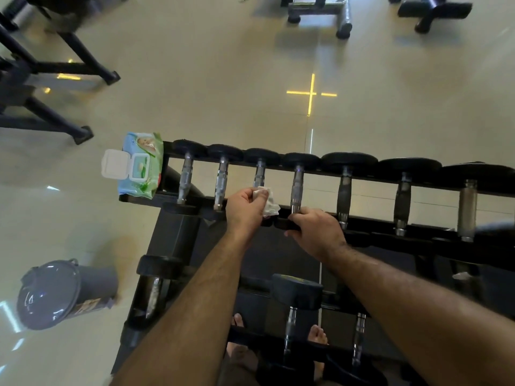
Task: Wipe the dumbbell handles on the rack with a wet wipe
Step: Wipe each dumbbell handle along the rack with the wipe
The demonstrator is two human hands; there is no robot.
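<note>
Dumbbell handle [259,174] meets wet wipe [269,203] pinched by left hand [245,210]; right hand [315,232] grips neighbouring dumbbell's near end [284,222].

This is a gym. A black tiered rack [390,178] carries a row of dumbbells [297,185] with round black heads and metal handles along its top tier, and more dumbbells sit on the tier below. Black frames of exercise equipment [55,68] stand on the pale, glossy tiled floor [209,93] beyond the rack's left end, and the feet of further benches [320,12] show past its far edge.
</note>
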